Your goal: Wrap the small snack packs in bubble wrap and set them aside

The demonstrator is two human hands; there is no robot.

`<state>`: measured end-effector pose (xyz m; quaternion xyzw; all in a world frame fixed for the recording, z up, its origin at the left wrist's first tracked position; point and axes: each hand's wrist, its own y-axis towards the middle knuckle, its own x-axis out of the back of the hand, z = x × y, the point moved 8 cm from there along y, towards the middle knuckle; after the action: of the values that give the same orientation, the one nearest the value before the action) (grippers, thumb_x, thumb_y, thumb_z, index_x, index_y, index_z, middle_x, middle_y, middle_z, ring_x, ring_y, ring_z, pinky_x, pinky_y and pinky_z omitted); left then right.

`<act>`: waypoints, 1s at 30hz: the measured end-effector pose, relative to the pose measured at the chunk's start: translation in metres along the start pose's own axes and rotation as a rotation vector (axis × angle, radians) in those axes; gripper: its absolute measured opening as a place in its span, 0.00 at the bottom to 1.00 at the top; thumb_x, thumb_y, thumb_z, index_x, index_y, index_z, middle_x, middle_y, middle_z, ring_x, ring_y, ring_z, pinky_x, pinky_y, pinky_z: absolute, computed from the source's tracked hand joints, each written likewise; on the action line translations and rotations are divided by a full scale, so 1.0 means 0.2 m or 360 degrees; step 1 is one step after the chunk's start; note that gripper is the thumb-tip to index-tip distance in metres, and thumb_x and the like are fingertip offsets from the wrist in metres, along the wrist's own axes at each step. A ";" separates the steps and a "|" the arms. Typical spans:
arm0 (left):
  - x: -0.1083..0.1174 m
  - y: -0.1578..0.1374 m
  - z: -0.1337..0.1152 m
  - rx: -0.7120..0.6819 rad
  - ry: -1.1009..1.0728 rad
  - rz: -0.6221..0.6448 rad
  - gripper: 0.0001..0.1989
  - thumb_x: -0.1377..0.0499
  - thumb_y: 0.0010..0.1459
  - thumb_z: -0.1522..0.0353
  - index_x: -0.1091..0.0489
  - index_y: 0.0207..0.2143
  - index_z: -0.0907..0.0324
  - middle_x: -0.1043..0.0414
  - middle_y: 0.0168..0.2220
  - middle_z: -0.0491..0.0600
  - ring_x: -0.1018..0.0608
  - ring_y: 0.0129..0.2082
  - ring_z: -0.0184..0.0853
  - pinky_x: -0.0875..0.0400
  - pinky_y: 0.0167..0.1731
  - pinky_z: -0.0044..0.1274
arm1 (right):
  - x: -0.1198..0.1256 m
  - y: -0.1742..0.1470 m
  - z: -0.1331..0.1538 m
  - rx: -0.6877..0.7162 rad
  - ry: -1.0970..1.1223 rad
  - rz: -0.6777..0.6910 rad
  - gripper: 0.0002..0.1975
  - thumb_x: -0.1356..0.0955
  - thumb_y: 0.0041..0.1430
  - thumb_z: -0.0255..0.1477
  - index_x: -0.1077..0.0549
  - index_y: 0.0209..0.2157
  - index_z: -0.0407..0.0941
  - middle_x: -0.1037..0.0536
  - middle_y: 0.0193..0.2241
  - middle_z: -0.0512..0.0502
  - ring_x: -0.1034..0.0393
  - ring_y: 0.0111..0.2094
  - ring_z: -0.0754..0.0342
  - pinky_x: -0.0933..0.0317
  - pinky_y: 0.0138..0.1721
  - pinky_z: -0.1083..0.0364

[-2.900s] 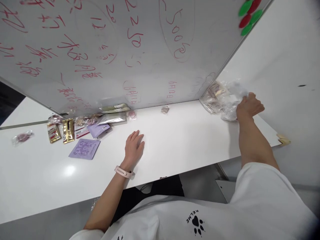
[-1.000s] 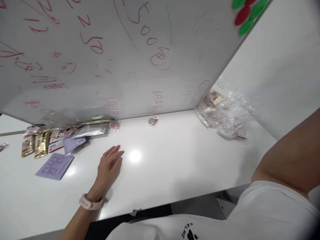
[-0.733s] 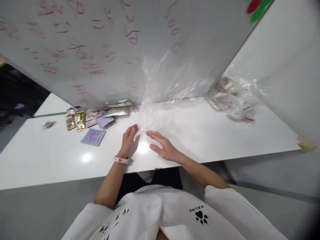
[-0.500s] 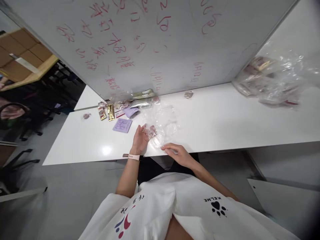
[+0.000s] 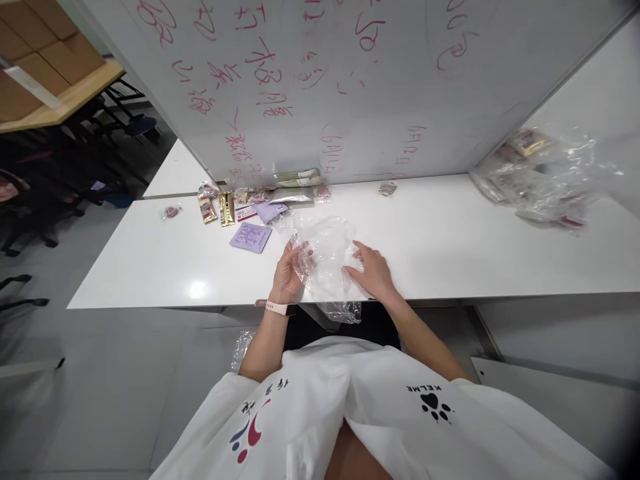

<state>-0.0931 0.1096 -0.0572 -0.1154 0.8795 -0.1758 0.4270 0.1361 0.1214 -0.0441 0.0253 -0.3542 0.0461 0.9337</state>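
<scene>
My left hand (image 5: 291,265) pinches one edge of a clear plastic bag (image 5: 325,257) lying at the near edge of the white surface (image 5: 450,247), while my right hand (image 5: 373,270) presses flat on its other side (crinkled, part hanging over). A purple packet (image 5: 251,237) lies just beside.

An office or meeting room is suggested: a long white table (image 5: 450,260) is set against a whiteboard (image 5: 400,80) covered in red handwriting, dark office chairs (image 5: 30,213) are seen far left, beside a wooden desk (image 5: 55,100).
</scene>
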 end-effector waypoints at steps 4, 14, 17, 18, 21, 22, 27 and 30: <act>0.08 -0.02 -0.12 -0.0319 0.0154 -0.0133 0.30 0.35 0.44 0.80 0.33 0.50 0.53 0.24 0.42 0.45 0.21 0.34 0.28 0.26 0.38 0.21 | 0.06 0.03 -0.06 0.0057 0.0150 -0.0092 0.20 0.39 0.62 0.34 0.25 0.52 0.47 0.23 0.39 0.44 0.29 0.35 0.51 0.34 0.43 0.48; 0.00 -0.39 -0.43 -0.1765 0.1384 -0.0527 0.17 0.43 0.56 0.75 0.31 0.47 0.54 0.27 0.46 0.49 0.24 0.46 0.34 0.28 0.47 0.29 | 0.70 0.02 -0.60 -0.0144 -0.0475 -0.0134 0.20 0.35 0.53 0.33 0.22 0.48 0.51 0.22 0.43 0.42 0.30 0.33 0.48 0.32 0.40 0.43; -0.32 -0.39 -0.19 -0.1653 0.2154 0.0310 0.09 0.45 0.65 0.68 0.28 0.46 0.54 0.25 0.48 0.51 0.25 0.51 0.38 0.29 0.52 0.34 | 0.79 0.05 -0.50 -0.0109 -0.0696 -0.0374 0.22 0.36 0.56 0.36 0.24 0.51 0.48 0.30 0.57 0.37 0.36 0.54 0.33 0.42 0.54 0.31; -0.38 -0.37 -0.08 -0.1537 0.2393 0.0549 0.10 0.45 0.66 0.65 0.27 0.46 0.54 0.25 0.51 0.52 0.26 0.54 0.40 0.30 0.54 0.36 | 0.79 0.05 -0.44 -0.0074 -0.0761 -0.0453 0.23 0.37 0.59 0.36 0.25 0.53 0.46 0.32 0.59 0.36 0.40 0.58 0.31 0.45 0.56 0.29; -0.39 -0.26 0.14 -0.1221 0.2949 0.0813 0.17 0.49 0.69 0.59 0.28 0.52 0.56 0.32 0.61 0.54 0.33 0.63 0.44 0.35 0.60 0.39 | 0.61 0.06 -0.29 0.0100 -0.0762 -0.0314 0.24 0.43 0.66 0.39 0.27 0.54 0.45 0.28 0.56 0.38 0.38 0.59 0.38 0.42 0.59 0.36; -0.37 -0.21 0.17 -0.1124 0.3081 0.0785 0.19 0.50 0.69 0.58 0.29 0.54 0.56 0.34 0.63 0.54 0.35 0.65 0.46 0.37 0.62 0.40 | 0.51 0.07 -0.25 0.0158 -0.0717 -0.0143 0.24 0.43 0.67 0.41 0.27 0.55 0.46 0.27 0.56 0.40 0.36 0.59 0.40 0.41 0.60 0.38; -0.27 -0.01 0.07 -0.0806 0.3423 0.0399 0.24 0.49 0.68 0.54 0.33 0.59 0.57 0.41 0.67 0.57 0.41 0.68 0.53 0.45 0.64 0.47 | 0.19 0.26 -0.22 0.0133 -0.0703 0.0359 0.30 0.49 0.69 0.42 0.37 0.64 0.44 0.44 0.69 0.42 0.51 0.69 0.43 0.50 0.67 0.40; -0.31 -0.02 -0.02 -0.0949 0.3346 0.0432 0.25 0.45 0.65 0.53 0.31 0.57 0.57 0.38 0.65 0.56 0.38 0.66 0.51 0.46 0.64 0.46 | 0.16 0.43 -0.20 0.0103 -0.0668 0.0426 0.31 0.52 0.70 0.44 0.36 0.64 0.47 0.45 0.69 0.45 0.52 0.70 0.44 0.51 0.67 0.38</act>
<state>-0.0582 0.1285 -0.0099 0.0911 0.8168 0.0814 -0.5638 0.1782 0.2121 -0.0517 0.0171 -0.5389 0.1743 0.8240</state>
